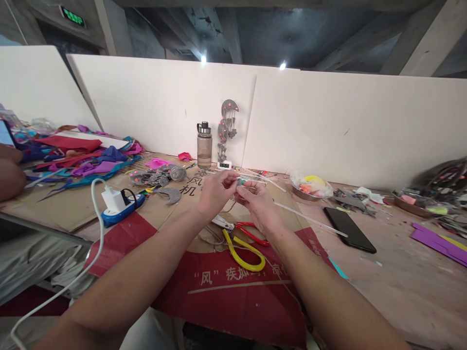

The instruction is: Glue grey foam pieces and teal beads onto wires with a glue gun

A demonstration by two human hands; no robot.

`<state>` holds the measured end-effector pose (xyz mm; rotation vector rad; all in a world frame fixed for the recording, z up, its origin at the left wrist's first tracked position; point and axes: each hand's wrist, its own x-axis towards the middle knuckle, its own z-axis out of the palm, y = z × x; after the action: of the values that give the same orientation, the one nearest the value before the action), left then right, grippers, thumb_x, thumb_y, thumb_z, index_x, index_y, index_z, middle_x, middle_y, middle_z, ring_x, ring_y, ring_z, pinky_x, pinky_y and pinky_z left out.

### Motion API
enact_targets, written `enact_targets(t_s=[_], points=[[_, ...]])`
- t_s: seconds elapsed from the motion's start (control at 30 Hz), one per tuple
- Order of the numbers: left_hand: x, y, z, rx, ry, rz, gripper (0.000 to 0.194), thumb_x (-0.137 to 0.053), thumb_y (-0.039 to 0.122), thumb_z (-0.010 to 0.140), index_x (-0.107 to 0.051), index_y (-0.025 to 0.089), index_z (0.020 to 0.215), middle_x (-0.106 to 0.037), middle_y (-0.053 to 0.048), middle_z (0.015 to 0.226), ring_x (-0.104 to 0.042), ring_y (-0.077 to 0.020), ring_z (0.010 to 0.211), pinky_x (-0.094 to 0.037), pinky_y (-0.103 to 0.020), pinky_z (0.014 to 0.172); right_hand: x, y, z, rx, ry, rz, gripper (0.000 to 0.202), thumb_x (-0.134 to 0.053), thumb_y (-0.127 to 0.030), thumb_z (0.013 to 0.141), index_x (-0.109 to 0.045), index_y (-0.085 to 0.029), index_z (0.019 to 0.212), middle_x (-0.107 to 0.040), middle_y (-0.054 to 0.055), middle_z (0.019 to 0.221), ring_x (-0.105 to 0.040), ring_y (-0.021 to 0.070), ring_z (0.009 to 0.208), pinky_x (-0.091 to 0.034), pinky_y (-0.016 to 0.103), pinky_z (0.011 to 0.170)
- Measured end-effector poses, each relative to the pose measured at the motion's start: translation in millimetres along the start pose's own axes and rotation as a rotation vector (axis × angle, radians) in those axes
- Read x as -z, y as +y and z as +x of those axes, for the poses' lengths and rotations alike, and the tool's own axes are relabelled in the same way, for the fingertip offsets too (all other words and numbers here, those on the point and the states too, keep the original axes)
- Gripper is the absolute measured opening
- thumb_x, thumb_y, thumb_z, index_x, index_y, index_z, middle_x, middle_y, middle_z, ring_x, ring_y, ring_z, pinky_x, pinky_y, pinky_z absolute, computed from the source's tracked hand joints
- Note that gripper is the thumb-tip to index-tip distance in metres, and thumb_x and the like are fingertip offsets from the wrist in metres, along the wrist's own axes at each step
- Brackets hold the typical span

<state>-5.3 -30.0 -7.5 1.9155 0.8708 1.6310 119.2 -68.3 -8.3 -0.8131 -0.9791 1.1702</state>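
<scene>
In the middle of the view my left hand point(218, 193) and my right hand point(260, 201) meet, both with pinched fingertips. Between them is a small grey-green piece point(241, 182), mostly hidden by the fingers and too small to name. Below the hands lie scissors point(243, 253) with one large yellow handle, beside a red-handled tool point(251, 232) partly behind my right wrist. A thin grey cord point(279, 274) trails over the red printed cardboard point(226, 311). From beside my right hand a long translucent stick point(310, 218) reaches to a black phone point(350, 230).
A grey felt crescent point(170, 195) and a grey yarn ball point(178, 172) lie left. Behind stand a water bottle point(204, 148) and a hanging moon ornament point(229, 109). A blue power strip point(122, 211) with a white cable is left, a metal bowl point(310, 194) right. Another person's arm point(9, 175) shows far left.
</scene>
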Motion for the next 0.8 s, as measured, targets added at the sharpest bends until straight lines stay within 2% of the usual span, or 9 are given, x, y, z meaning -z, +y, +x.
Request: enact_targets(t_s=[0.13, 0.27, 0.53, 0.67, 0.8], points=[[-1.9, -2.6, 0.5, 0.072, -0.026, -0.060, 0.015, -0.064, 0.022, 0.075, -0.068, 0.018, 0.089, -0.071, -0.003, 0.081, -0.066, -0.0145, 0.074, -0.051, -0.025, 0.070, 0.3, -1.2, 0.9, 0.025, 0.024, -0.043, 0.033, -0.080, -0.033, 0.056, -0.058, -0.019, 0.075, -0.062, -0.004, 0.067, -0.056, 0.0100, 0.063, -0.047, 0.028, 0.069], [-2.1, -6.8, 1.6, 0.106, -0.080, -0.076, 0.018, -0.063, 0.028, 0.077, -0.070, 0.016, 0.088, -0.072, -0.005, 0.082, -0.066, -0.0151, 0.075, -0.051, -0.026, 0.070, 1.9, -2.4, 1.6, 0.058, 0.030, -0.087, 0.021, -0.074, -0.030, 0.061, -0.058, -0.019, 0.069, -0.058, -0.004, 0.065, -0.053, 0.0093, 0.061, -0.046, 0.026, 0.066], [-1.1, -3.1, 2.0, 0.162, -0.103, -0.085, 0.019, -0.063, 0.031, 0.077, -0.071, 0.015, 0.084, -0.070, -0.003, 0.074, -0.063, -0.0138, 0.065, -0.050, -0.024, 0.062, 4.5, 2.9, 3.6, 0.124, 0.023, -0.212, 0.020, -0.066, -0.036, 0.070, -0.054, -0.020, 0.073, -0.058, -0.003, 0.070, -0.055, 0.0103, 0.066, -0.051, 0.027, 0.069], [-0.5, 0.1, 1.7, 0.152, -0.075, -0.079, 0.017, -0.063, 0.030, 0.077, -0.070, 0.015, 0.081, -0.068, -0.002, 0.069, -0.062, -0.0128, 0.062, -0.049, -0.024, 0.061, 6.1, 3.8, 4.7, 0.173, 0.013, -0.271, 0.018, -0.059, -0.036, 0.077, -0.050, -0.021, 0.077, -0.056, -0.005, 0.067, -0.055, 0.0099, 0.059, -0.048, 0.025, 0.060], [0.0, 5.1, 1.1, 0.175, -0.076, -0.113, 0.017, -0.064, 0.031, 0.076, -0.068, 0.015, 0.079, -0.067, -0.002, 0.066, -0.063, -0.0130, 0.061, -0.050, -0.024, 0.062, 5.7, 1.4, 3.6, 0.165, 0.030, -0.313, 0.015, -0.056, -0.034, 0.078, -0.046, -0.022, 0.080, -0.051, -0.006, 0.070, -0.047, 0.0074, 0.049, -0.046, 0.024, 0.052]])
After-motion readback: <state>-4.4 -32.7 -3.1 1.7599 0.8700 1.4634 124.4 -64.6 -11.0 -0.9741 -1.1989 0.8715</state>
